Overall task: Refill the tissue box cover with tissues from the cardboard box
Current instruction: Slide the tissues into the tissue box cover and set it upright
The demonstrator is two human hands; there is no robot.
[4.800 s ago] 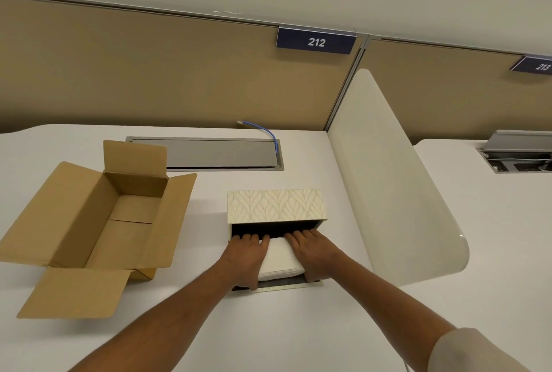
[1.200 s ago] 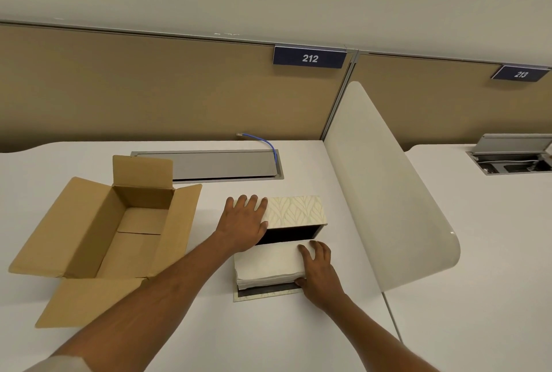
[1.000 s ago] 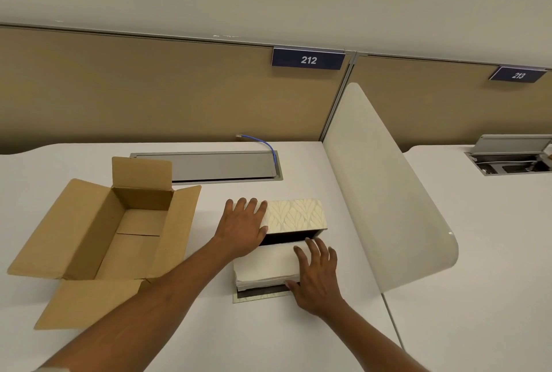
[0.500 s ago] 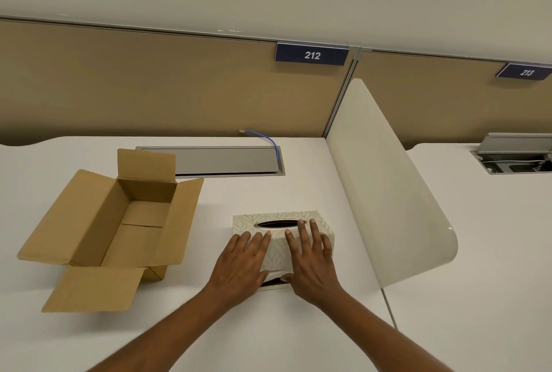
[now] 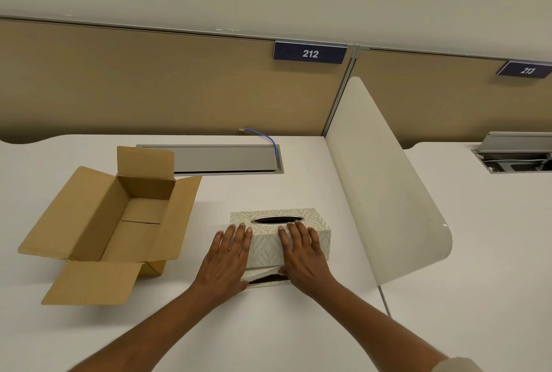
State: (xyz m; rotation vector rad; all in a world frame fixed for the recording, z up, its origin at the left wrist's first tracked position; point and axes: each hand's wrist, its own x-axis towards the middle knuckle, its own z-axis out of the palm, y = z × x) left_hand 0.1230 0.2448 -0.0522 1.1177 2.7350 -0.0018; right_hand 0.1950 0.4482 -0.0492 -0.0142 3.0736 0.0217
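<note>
1. The tissue box cover (image 5: 294, 222) sits on the desk (image 5: 298, 327), right of the emptied cardboard box (image 5: 119, 219); left hand (image 5: 228, 264) and right hand (image 5: 301, 255) lie flat and spread on its near face, gripping nothing.
2. A white tissue edge (image 5: 260, 273) shows at the gaping bottom — pressing down could pinch or crease it; the base would stay unseated.
3. Uneven pressure may skew the cover.
</note>
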